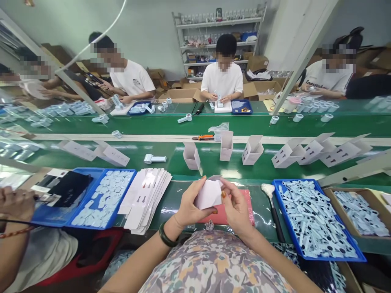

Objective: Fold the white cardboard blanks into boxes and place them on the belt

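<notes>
Between my two hands, a small white cardboard box (209, 194) is held above the bench. My left hand (190, 203) grips it from the left, thumb along the side and fingers beneath. On the right, my right hand (236, 205) has its thumb and fingers closed at the box's upper edge, by a flap. Under the hands lies a pink-red sheet (249, 205). To the left, a fanned stack of flat printed cartons (146, 199) rests on the bench. Ahead stand open white boxes, the nearest one (191, 156) with its flap raised.
A blue tray (320, 219) of pale blue parts and a black-handled tool (275, 211) are at right. Another blue tray (102, 199) sits left, near a co-worker's hand (16, 205). Orange-handled pliers (203, 138) lie on the ledge. Several people sit across the green belt (152, 171).
</notes>
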Demonstrator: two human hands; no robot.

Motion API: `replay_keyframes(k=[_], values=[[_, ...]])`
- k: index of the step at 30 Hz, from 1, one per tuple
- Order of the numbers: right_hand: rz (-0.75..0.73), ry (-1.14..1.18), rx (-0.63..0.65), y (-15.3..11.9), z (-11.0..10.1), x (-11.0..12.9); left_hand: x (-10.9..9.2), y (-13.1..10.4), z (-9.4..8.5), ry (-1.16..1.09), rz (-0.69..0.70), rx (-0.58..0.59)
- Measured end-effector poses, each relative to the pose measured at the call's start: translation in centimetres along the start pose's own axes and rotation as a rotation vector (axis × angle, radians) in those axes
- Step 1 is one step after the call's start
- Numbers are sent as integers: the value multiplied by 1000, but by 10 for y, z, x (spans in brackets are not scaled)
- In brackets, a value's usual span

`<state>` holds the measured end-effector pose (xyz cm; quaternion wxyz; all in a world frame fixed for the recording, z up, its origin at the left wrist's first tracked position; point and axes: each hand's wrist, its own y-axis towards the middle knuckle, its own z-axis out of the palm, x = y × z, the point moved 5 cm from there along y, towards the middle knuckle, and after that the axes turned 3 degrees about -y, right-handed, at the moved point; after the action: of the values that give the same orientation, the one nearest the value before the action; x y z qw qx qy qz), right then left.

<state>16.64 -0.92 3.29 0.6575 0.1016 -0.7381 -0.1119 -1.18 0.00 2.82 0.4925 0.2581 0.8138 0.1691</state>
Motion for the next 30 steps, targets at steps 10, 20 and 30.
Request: replay_keyframes(k=[10,20,30], values=[[-47,-44,39,16,-3,15,-8,5,6,-74,197,-1],[-143,-56,24,9,-4,18,7,10,-3,-2,-66,87],[-174,-120,133,8,-12,-8,-6,17,11,-654,-343,-123]])
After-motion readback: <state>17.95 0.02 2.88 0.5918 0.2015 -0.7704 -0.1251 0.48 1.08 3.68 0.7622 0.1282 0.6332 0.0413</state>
